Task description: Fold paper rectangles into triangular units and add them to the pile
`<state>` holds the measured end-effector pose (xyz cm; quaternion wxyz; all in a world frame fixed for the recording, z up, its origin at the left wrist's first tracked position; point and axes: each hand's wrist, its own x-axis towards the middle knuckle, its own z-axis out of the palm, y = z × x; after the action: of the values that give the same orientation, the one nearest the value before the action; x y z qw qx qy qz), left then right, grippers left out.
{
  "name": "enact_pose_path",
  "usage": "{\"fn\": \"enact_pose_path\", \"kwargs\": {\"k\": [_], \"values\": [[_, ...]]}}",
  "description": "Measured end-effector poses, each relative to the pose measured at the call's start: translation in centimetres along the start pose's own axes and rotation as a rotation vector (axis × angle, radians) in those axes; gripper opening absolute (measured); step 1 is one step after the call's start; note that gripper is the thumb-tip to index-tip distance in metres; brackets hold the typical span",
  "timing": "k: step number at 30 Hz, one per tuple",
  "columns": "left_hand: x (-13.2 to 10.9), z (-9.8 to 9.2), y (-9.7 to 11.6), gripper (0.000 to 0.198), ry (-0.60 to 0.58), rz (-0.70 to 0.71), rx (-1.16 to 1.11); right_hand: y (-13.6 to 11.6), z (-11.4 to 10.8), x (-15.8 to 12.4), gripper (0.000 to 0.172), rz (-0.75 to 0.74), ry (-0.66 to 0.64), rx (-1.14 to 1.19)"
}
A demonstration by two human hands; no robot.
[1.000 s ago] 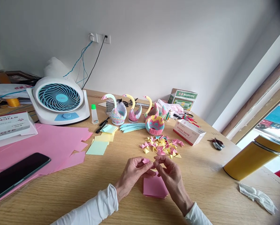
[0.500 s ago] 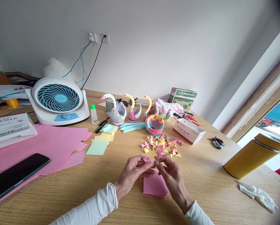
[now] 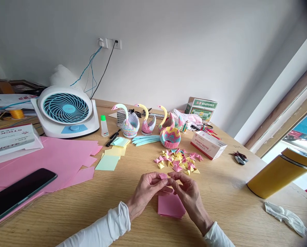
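Fingers of the left hand [image 3: 143, 191] were pinching a small pink folded piece [image 3: 163, 176], thumb on the near side, fingertips behind. Right hand [image 3: 188, 192]: thumb and index drawn together at the piece's right end; couldn't tell whether paper sat between them, contact too small to read. Piece was up off the table [image 3: 132, 223], by the far edge of a stack of pink squares [image 3: 170, 206].

Handling, best judgement: next to no weight, so grip force hardly mattered. Thin sheet, floppy as a single layer, likely stiffer where folded over. Probably not slippery on bare skin, but easy to crease wrong or crush. Best hold: fingertips flat on the layered part, close to a crease; gripping a lone corner would probably bend it.

Just past the hands: loose heap of folded triangles [image 3: 177, 168], mostly pink and yellow. Behind that, sticky note box [image 3: 207, 145] on the right, paper bowl [image 3: 170, 137] mid-table, blue strips [image 3: 145, 140] to its left. Farther back, three paper swans [image 3: 131, 126] stood upright in a row, toward the wall [image 3: 181, 61].
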<state>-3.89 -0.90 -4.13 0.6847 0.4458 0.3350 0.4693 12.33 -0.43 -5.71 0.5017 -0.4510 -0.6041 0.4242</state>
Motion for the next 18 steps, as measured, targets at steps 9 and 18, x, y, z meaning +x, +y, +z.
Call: {"fn": "enact_pose_path", "kwargs": {"k": [9, 18], "values": [[0.05, 0.09, -0.07, 0.037, 0.016, -0.001, 0.014, -0.35, 0.17, 0.17, 0.034, -0.065, 0.005, -0.093], [0.0, 0.21, 0.22, 0.038, -0.009, 0.009, 0.038, -0.56, 0.25, 0.13, 0.031, -0.044, 0.027, -0.063]]}}
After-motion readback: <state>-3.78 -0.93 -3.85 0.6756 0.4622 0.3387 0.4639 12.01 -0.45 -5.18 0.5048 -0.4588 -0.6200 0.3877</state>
